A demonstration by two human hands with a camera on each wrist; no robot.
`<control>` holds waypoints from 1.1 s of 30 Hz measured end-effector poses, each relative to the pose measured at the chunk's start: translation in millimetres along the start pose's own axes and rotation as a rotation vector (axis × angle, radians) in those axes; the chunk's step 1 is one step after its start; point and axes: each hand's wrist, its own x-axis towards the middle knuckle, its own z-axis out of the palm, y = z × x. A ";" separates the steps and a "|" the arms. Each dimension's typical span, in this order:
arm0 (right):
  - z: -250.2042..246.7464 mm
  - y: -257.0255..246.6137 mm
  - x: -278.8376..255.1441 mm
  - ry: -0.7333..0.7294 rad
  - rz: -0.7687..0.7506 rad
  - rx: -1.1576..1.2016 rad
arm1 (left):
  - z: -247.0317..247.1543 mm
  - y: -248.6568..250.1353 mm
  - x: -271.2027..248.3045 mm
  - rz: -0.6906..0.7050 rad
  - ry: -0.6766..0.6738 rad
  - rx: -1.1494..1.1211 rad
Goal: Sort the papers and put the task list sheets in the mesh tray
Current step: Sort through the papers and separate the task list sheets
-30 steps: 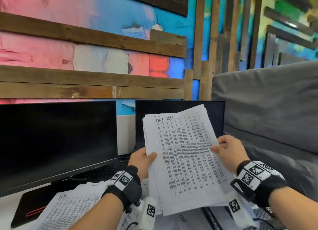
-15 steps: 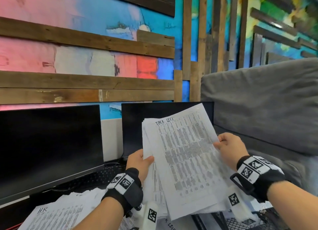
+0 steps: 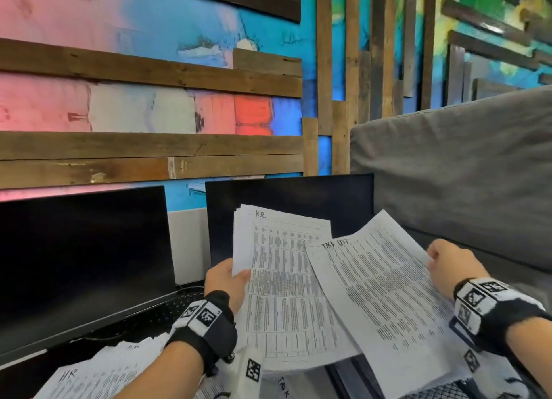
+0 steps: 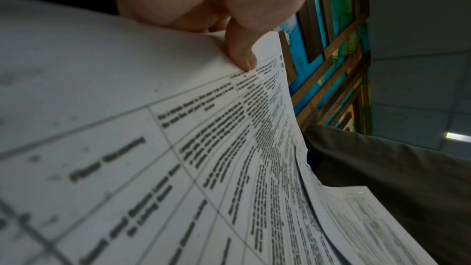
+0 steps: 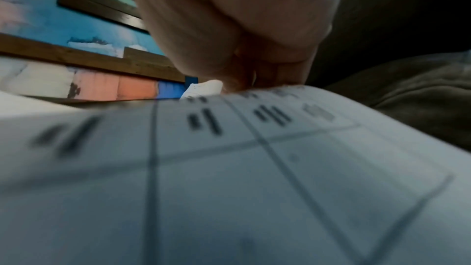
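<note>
My left hand [image 3: 228, 279] grips a stack of printed sheets [image 3: 283, 294] at its left edge; the top one is marked "H.R." In the left wrist view my thumb [image 4: 239, 51] presses on that stack [image 4: 203, 148]. My right hand [image 3: 448, 264] pinches the right edge of a single sheet headed "Task List" [image 3: 382, 303], held off to the right and overlapping the stack. The right wrist view shows this sheet [image 5: 229, 168] close and blurred under my fingers [image 5: 254, 47]. A corner of the black mesh tray [image 3: 436, 394] shows at the bottom right, beneath the sheet.
Two dark monitors [image 3: 80, 264] [image 3: 286, 201] stand behind the papers, with a keyboard [image 3: 167, 309] below them. A pile of "HR" sheets [image 3: 98, 374] lies at the lower left. A grey sofa [image 3: 454, 174] fills the right side.
My right hand has pulled the task list sheet off the stack and down to the right, uncovering an H.R. sheet on top of the stack in my left hand.
</note>
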 end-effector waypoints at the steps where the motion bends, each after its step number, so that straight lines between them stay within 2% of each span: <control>1: -2.8 1.7 2.3 -0.007 0.010 -0.007 | -2.2 -0.9 2.5 0.004 0.012 0.018; 10: 3.1 6.2 7.4 -0.017 0.069 0.022 | -22.8 -0.8 10.9 0.031 0.074 0.134; 14: 10.7 6.9 1.7 -0.062 0.076 0.022 | -20.9 0.1 8.3 0.052 0.060 0.191; 20: 1.0 16.2 0.4 -0.021 0.090 -0.031 | -13.2 6.7 2.4 0.076 0.049 0.143; 23: 6.3 17.1 -0.2 -0.085 0.005 -0.044 | -11.5 10.4 1.2 0.090 0.060 0.128; 26: 19.4 14.5 -4.5 -0.217 -0.116 -0.116 | -10.4 11.5 -1.8 0.080 0.071 0.081; 29: 24.9 11.9 -9.6 -0.312 -0.152 -0.147 | -12.1 15.4 -6.5 0.093 0.069 0.065; 33: 30.5 15.7 -12.5 -0.355 -0.205 -0.128 | -20.4 19.0 -9.3 0.106 0.058 0.053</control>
